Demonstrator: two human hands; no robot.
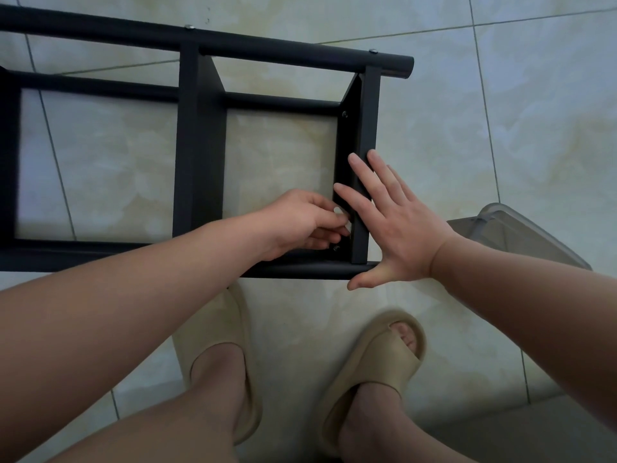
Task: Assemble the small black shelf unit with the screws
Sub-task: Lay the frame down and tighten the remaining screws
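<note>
The black shelf unit (200, 135) lies on its side on the tiled floor, its tubes running left to right. My right hand (390, 225) lies flat with straight fingers against the right-hand end panel (362, 128). My left hand (307, 222) reaches inside the frame with fingers curled, pinching something small at the inner face of that panel; what it pinches is hidden. A screw head (336, 248) shows just below those fingers, and another screw (345, 113) sits higher on the panel. Two silver screw heads (189, 27) show on the far tube.
A clear plastic container (510, 235) stands on the floor to the right of the shelf. My feet in beige slippers (377, 372) are just in front of the near tube. Pale floor tiles surround the frame.
</note>
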